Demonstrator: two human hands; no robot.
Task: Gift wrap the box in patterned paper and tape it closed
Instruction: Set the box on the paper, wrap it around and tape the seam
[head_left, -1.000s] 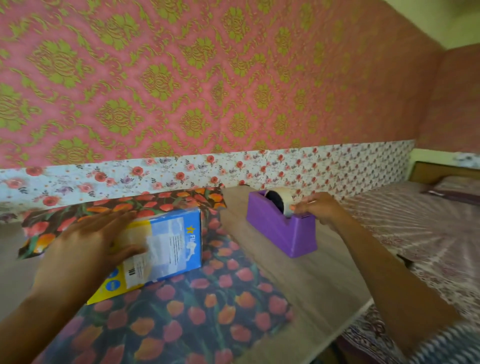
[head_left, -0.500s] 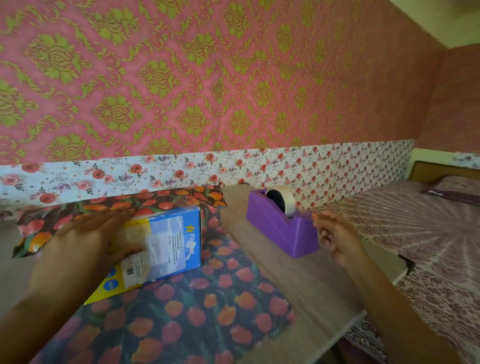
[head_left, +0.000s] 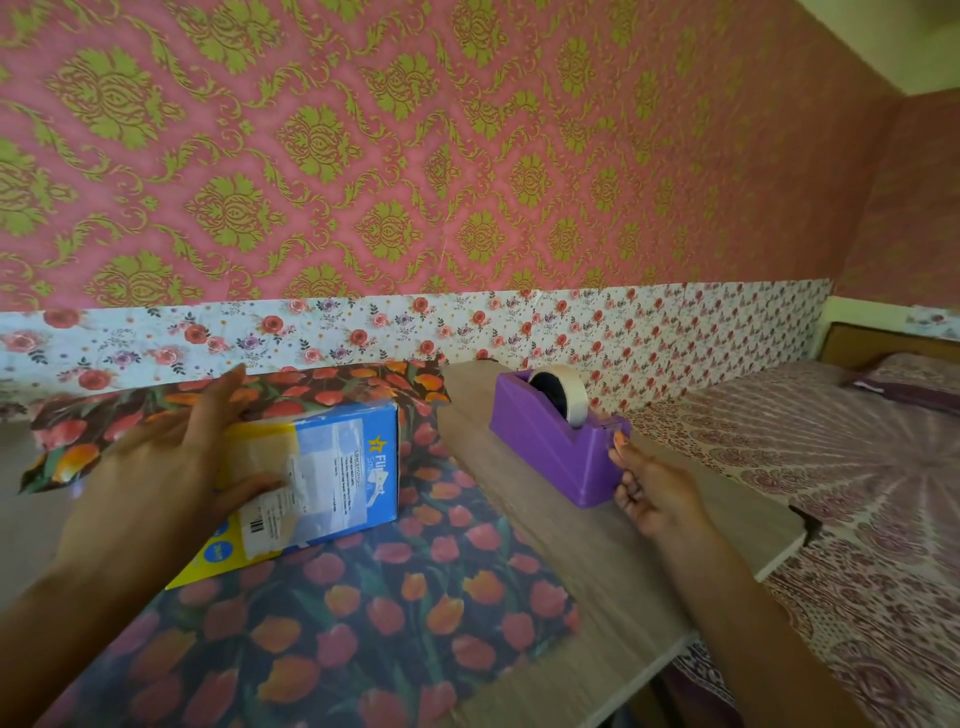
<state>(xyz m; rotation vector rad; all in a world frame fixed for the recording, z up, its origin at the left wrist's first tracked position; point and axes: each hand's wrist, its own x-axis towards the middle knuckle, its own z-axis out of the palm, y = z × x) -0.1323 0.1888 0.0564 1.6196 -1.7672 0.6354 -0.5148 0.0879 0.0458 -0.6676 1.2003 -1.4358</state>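
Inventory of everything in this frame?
box: 1, blue and yellow, lying on the wrapping paper
wrapping paper: 1 sheet, dark with red-orange tulips, on the table under the box
tape dispenser: 1, purple, on the table right of the paper
tape roll: 1, off-white, in the tape dispenser
table: 1, light wood, against the wall
bed: 1, maroon-white patterned cover, right of the table
pillow: 1, purple, far end of bed
wall: 1, pink-green wallpaper, floral border, behind the table
left hand: 1, fingers straight, thumb on the box
right hand: 1, fingers curled, beside the tape dispenser
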